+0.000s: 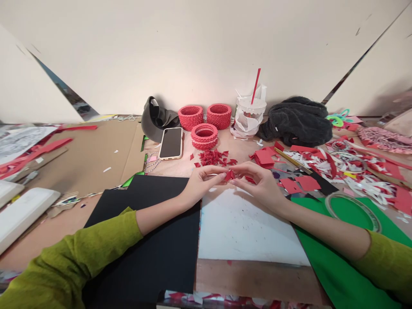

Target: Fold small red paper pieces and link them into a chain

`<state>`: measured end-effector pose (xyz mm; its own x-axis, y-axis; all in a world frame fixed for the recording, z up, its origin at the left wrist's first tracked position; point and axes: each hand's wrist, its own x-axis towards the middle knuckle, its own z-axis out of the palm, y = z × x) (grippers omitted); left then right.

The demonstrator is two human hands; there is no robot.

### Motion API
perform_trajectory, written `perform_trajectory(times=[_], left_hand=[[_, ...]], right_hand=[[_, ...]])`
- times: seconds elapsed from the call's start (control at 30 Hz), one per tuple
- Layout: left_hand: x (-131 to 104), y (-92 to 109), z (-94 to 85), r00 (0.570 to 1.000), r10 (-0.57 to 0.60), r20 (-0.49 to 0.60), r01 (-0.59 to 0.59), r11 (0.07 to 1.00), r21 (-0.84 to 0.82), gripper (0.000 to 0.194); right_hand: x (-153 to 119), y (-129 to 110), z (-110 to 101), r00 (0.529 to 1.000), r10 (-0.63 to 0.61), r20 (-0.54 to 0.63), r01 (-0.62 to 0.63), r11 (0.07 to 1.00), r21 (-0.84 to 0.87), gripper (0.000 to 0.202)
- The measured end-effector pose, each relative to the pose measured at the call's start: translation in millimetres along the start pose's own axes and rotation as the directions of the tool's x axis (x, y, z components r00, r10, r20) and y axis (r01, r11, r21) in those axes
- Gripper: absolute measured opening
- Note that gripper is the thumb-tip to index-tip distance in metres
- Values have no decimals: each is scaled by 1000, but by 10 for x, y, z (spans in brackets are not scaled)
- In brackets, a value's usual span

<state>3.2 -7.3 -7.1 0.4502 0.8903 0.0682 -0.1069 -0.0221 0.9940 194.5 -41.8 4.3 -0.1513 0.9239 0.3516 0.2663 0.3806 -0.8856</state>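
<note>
While red paper bits (213,158) lie heaped just beyond, I see the left hand (203,185) and right hand (263,188) close together, fingertips pinching one small red piece (230,175).

A pale wall (199,47), perhaps a partition, backs the brownish table (257,281).

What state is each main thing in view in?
Left hand: pinching the red paper piece
Right hand: pinching the same piece
Red paper piece: folded
Phone: face up, screen dark
Cup: upright, straw in
Dark cloth: bunched up
White sheet: flat, specked
</note>
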Motion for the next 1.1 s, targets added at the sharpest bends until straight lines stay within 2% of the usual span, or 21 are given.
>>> perform_trajectory(times=[0.2, 0.43, 0.63, 0.73, 0.87, 1.1], left_hand=[[4, -36, 4, 998, -13, 62, 15, 999, -35, 30], [7, -23, 3, 990, -25, 140, 17, 998, 59, 25], [15, 0, -7, 990, -78, 115, 77, 997, 14, 23], [18, 24, 0, 989, -116, 96, 121, 991, -55, 22], [22, 61, 4, 985, -152, 78, 159, 982, -101, 20], [39, 85, -21, 979, -166, 122, 178, 980, -95, 25]], right_hand=[[-13, 14, 11, 999, 43, 6, -43, 999, -6, 18], [10, -13, 0, 999, 5, 42, -1, 997, -80, 18], [-13, 33, 21, 1000, 24, -20, -25, 999, -33, 13], [-25, 31, 24, 996, -70, -49, 65, 994, -92, 4], [-26, -8, 18, 976, -211, -60, 194, 959, -206, 11], [-27, 12, 34, 965, -258, -48, 241, 944, -224, 11]])
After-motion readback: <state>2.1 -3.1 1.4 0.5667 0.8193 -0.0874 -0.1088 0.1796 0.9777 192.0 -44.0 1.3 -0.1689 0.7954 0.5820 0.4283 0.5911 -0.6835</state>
